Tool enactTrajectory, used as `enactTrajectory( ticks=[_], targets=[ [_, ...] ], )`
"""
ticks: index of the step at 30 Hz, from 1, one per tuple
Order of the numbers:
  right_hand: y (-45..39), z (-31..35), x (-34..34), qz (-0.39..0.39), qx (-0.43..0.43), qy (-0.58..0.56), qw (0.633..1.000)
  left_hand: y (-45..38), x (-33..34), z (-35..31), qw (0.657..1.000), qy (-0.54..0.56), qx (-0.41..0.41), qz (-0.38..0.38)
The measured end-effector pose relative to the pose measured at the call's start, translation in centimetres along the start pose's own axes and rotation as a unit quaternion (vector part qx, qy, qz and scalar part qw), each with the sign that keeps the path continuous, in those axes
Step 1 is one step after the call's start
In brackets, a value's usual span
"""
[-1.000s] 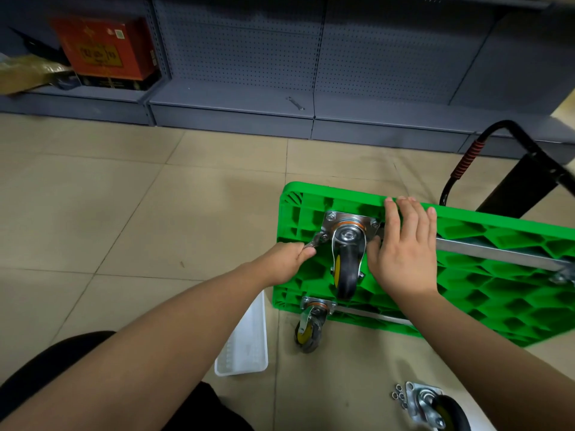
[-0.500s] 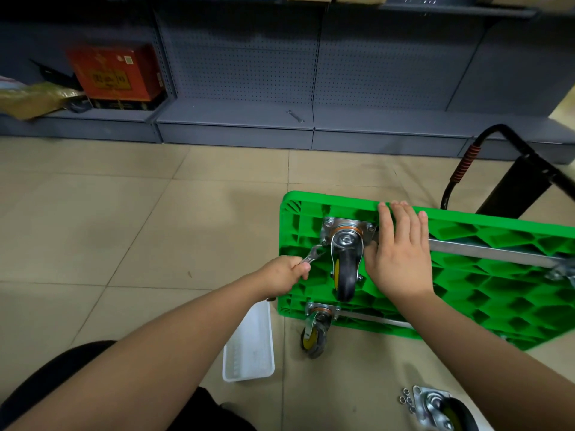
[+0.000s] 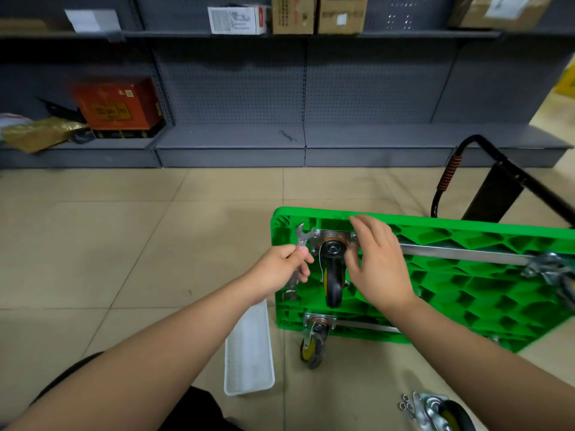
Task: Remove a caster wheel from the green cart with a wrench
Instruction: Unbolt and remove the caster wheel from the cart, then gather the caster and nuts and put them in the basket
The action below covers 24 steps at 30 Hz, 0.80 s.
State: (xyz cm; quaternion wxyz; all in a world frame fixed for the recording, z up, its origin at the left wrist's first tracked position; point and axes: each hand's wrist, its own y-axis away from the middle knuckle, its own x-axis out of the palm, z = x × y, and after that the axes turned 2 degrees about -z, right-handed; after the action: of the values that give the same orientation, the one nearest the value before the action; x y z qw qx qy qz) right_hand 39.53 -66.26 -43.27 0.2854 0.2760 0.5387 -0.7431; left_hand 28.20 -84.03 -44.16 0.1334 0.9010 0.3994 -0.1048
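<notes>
I see green cart [image 3: 466, 293] flipped underside-up; black caster wheel [image 3: 333, 276] bolted at its 9 o'clock end; silver wrench [image 3: 299, 247] just beside, near-upright.

Bare forearms, no sleeves or gloves; dark trousers [image 3: 77, 371] below.

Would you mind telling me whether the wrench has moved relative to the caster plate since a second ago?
Yes. The wrench has come off the plate's left bolt and swung upright, its open end now beside the plate's top-left corner.
</notes>
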Motion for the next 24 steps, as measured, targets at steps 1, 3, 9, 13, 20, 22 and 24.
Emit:
enactTrajectory(
  ticks=[1,3,9,13,20,22,24],
  targets=[
    [0.1,0.8,-0.2,0.003,-0.008,-0.016,1.000,0.1,0.2,-0.6,1.000,0.014,0.001,-0.004],
    [0.4,2.5,-0.3,0.019,-0.005,-0.052,0.998,0.5,0.6,-1.7,0.998,0.056,-0.009,-0.012],
    [-0.4,8.0,0.9,0.063,0.124,-0.192,0.972,0.8,-0.7,-3.3,0.985,0.152,-0.065,-0.047],
    [-1.8,10.4,1.9,0.075,0.206,-0.253,0.942,0.8,-3.3,-3.7,0.990,0.101,-0.075,-0.070],
    [-2.5,13.1,4.3,0.219,0.299,-0.405,0.836,1.6,-8.5,-3.8,0.994,0.038,-0.100,-0.038],
    [-2.2,13.9,5.8,0.246,0.314,-0.444,0.803,1.7,-10.2,-2.6,0.994,0.020,-0.105,-0.034],
    [-1.5,14.5,7.9,0.268,0.327,-0.443,0.790,1.7,-11.0,-0.3,0.992,0.036,-0.114,-0.047]
  ],
)
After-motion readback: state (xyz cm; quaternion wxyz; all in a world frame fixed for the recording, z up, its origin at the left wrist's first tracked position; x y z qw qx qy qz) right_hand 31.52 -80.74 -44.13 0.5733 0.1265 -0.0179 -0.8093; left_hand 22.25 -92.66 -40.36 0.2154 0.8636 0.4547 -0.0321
